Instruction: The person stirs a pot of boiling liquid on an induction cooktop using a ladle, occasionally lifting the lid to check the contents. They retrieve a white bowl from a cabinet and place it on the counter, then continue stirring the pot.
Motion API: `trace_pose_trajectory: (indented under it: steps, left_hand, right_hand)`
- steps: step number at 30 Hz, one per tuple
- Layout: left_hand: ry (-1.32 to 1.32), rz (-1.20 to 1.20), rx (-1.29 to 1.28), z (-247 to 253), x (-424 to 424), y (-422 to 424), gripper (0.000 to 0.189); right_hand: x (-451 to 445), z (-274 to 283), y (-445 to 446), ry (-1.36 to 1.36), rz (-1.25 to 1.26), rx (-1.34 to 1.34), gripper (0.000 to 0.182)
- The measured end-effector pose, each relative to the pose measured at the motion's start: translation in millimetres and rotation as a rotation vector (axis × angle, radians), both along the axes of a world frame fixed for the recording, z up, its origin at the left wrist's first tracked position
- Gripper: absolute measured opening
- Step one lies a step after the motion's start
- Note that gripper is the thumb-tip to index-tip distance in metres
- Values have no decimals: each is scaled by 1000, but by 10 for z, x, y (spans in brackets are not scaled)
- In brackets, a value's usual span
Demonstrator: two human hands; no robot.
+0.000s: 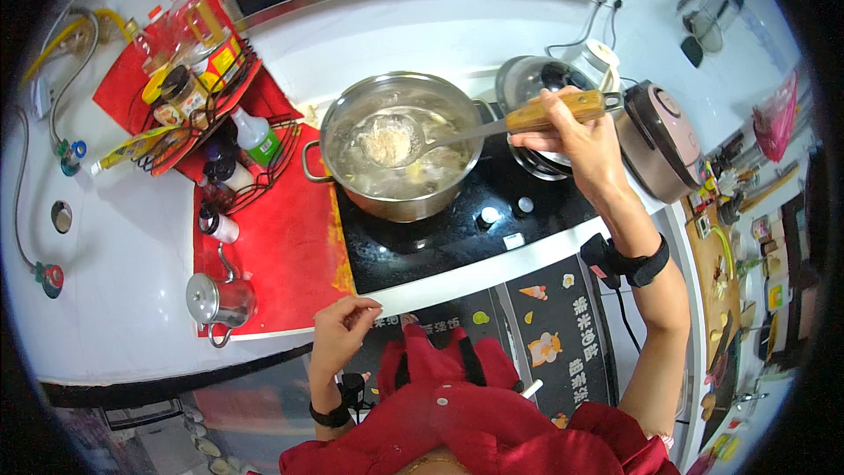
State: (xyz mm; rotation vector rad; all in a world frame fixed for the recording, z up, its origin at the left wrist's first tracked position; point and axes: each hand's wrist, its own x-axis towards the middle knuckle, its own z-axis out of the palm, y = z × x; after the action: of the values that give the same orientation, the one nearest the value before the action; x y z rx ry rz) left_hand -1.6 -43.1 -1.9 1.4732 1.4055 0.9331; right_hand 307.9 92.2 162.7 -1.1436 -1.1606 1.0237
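My right hand (573,135) grips the wooden handle (527,113) of a metal ladle or skimmer. Its round head (390,140) sits in the cloudy liquid of a large stainless steel pot (409,208), with pale tan foam or solids over it. The liquid bubbles, and a few yellowish bits show in it. The pot stands on a black glass cooktop (422,257). My left hand (339,333) is empty, fingers loosely bent, beside the white front edge of the counter. A small metal pot with a spout (227,300) stands to its left on a red mat (290,231).
On the left, a wire rack (247,79) holds oil bottles and jars. A spray bottle (257,135) and a shaker jar (219,225) stand near it. A lidded pan (537,82) sits behind my right hand. A rice cooker (663,138) stands at right. Two knobs (489,216) rise from the cooktop.
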Motion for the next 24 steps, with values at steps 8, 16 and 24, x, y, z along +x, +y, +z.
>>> trace_pose_trajectory:
  steps: [8, 16, 24]
  left_hand:
    - [136, -492, -39, -16, 1122, -371, 18]
    - [274, -868, -182, -298, 3093, -1393, 16]
    - [281, -1192, -124, -274, 4746, -2349, 10]
  right_hand:
    - [1548, 230, -1447, -20, -275, 107, 30]
    - [3494, -29, -3987, -37, -719, 99, 29]
    - [4462, -913, -6689, 26, -1359, -39, 24]
